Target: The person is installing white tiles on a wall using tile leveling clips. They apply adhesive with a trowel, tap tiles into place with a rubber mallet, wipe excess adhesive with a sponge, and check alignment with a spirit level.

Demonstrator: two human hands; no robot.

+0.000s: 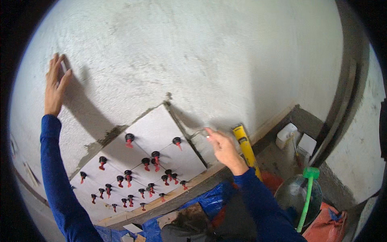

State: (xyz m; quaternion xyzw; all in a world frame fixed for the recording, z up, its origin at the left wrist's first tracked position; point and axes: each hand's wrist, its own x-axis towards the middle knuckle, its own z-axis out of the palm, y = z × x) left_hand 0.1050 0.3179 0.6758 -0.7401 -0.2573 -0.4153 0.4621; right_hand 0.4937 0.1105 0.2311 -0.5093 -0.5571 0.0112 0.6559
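Head view: a person in blue sleeves is working at a pale plastered wall [181, 48], where a patch of white tiles [165, 127] is sitting low, and everything here is being placed by that patch. Up and to its left, the left hand [55, 82] is lying against the wall with fingers spread and nothing in its grasp, probably bracing the body. Just beyond the patch's right edge, the right hand [223, 150] is closing its fingertips on what appears to be a thin tool [196, 132], reaching toward that edge; its exact shape is too small to tell. Black-and-red clips [129, 140] are standing along the tile joints, presumably keeping neighbouring faces flush. A wooden strip [209, 171] is running under the patch, seemingly supporting it. A yellow spirit level [246, 149] is leaning to its right, probably kept handy for checking. Dark mortar [115, 132] is showing roughly along its upper border, against the uneven plaster. Below the patch, blue sheeting [211, 200] is covering part of the floor; farther right, a bucket [289, 191] is holding a green-handled tool [308, 197], and a red sack [327, 226] is slumping beside it.
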